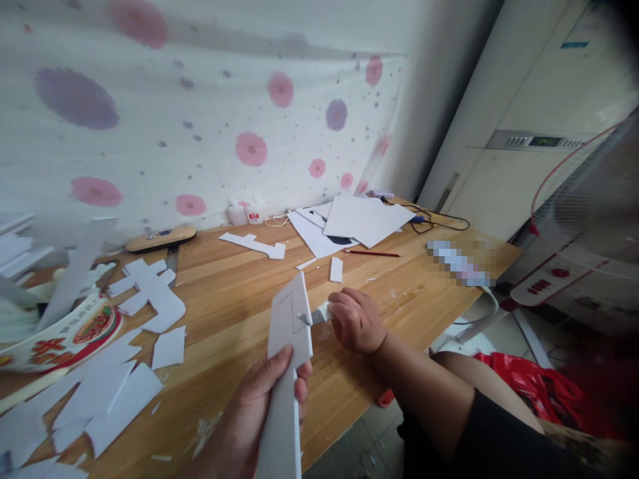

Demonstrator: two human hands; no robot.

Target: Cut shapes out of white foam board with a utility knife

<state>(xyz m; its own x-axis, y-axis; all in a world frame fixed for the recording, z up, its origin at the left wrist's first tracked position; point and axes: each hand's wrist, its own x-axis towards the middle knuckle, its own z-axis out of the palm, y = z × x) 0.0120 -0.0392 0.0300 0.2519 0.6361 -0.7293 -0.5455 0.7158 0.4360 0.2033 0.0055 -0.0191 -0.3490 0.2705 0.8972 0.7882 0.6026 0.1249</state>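
My left hand [269, 386] is closed round a long white foam board strip [284, 346], thumb on its face and fingers behind. The strip is tilted up over the table's front part, and thin pencil lines show near its upper end. In my right hand [357, 319] is a utility knife [319, 314], gripped in a fist. Its blade meets the strip's right edge beside the pencil lines; how deep it sits I cannot tell. A small white offcut [336, 269] lies on the table just beyond the strip.
White cut pieces [114, 399] and a printed food tub [74, 332] crowd the wooden table's [229, 293] left side. White sheets [369, 219], a pencil [374, 253] and a spectacle case [160, 238] lie farther back. A fan [594, 219] stands at right.
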